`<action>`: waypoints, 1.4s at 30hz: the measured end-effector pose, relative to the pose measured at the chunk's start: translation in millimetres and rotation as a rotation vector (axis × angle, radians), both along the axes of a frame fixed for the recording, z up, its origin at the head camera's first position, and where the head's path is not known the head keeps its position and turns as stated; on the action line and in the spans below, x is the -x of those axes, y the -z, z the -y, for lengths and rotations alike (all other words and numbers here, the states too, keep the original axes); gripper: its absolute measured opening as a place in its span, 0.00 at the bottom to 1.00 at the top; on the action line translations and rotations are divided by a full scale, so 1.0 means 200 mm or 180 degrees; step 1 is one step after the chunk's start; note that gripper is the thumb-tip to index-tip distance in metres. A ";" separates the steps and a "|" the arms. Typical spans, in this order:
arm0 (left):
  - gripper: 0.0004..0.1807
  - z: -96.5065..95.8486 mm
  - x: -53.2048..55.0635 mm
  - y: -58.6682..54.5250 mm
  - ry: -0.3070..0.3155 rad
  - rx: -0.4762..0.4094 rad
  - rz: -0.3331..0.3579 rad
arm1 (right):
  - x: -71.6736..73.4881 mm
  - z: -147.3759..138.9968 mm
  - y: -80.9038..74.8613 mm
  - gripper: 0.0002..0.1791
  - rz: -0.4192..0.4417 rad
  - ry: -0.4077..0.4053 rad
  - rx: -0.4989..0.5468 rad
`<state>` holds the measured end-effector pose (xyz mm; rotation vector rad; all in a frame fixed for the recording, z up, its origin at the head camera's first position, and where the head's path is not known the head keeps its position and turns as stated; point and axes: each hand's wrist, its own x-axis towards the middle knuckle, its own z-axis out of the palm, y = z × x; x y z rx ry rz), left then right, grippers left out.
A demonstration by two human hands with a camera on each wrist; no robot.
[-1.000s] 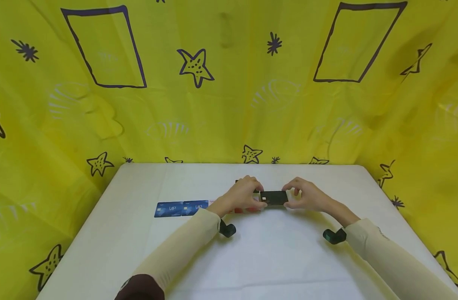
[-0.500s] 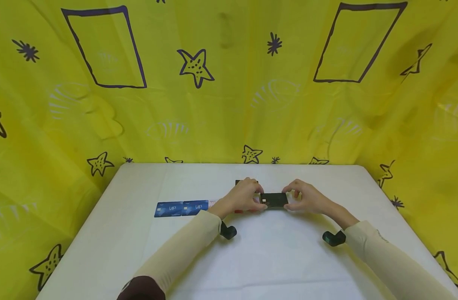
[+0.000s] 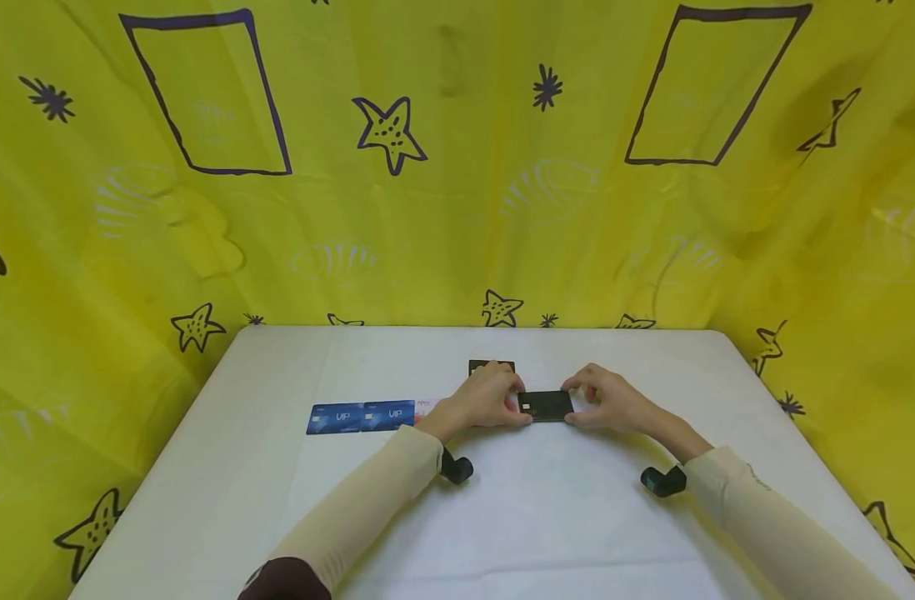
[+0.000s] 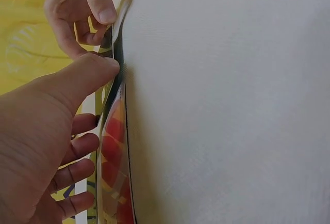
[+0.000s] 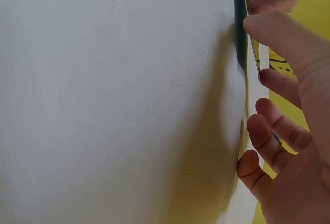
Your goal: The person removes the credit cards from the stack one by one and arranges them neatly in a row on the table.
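A black bank card with a pale chip lies flat between my two hands, close over the white table. My left hand pinches its left end between thumb and forefinger. At its right end, my right hand grips the edges the same way, the other fingers loosely bent. Behind my left hand another black card shows only its far strip. A white-and-red card is mostly hidden under the left hand; the left wrist view catches a red-patterned card near those fingers.
Two blue VIP cards lie side by side in the row, left of the white-and-red one. The white table ends at the back against a yellow patterned curtain. A dark wrist camera hangs below the left wrist.
Both hands have drawn the black card slightly toward the person, keeping their grip at its two ends. More of the other black card now shows behind the left hand.
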<state>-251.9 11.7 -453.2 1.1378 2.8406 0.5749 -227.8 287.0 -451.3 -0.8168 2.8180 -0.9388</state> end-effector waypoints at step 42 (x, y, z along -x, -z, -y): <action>0.24 0.02 -0.04 0.01 -0.0135 0.0129 0.0013 | 0.01 0.02 0.03 0.24 0.0218 0.0053 -0.0014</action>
